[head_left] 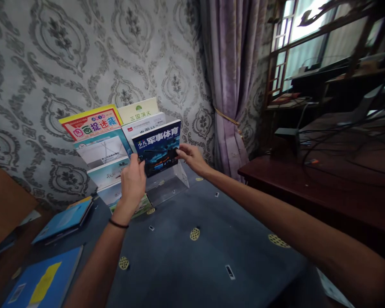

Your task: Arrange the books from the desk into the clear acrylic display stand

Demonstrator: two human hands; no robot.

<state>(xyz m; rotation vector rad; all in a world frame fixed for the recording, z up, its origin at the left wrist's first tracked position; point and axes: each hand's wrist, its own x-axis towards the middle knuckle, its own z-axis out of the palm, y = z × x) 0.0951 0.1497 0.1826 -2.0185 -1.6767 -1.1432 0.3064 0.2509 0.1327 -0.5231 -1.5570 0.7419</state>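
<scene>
The person stands before a clear display rack (176, 179) against the patterned wall, and both hands are on one dark blue magazine (157, 147) with white Chinese letters on its cover. The left hand (133, 182) grips the magazine at its left lower edge, fingers closed around it. The right hand (191, 156) pinches the right edge, thumb in front and fingers behind. The magazine stands upright at the front of the right column of the rack, in front of a white magazine (144, 123).

To seat it well, I think the bottom edge should go fully behind the clear front lip, and both hands should keep the cover straight so it does not bend or push the white one behind it. The left column of magazines (102, 149) is just beside, so the left hand should stay clear of it.

Some things I cannot make out. The bottom edge of the dark blue magazine is covered by the left hand, so whether it already rests in its slot is unclear. The clear rack is hard to trace against the blue tablecloth (186, 256). The blue books (64, 218) at the left are blurred, and the dark shelves (324, 85) at the right are too dim to read.
</scene>
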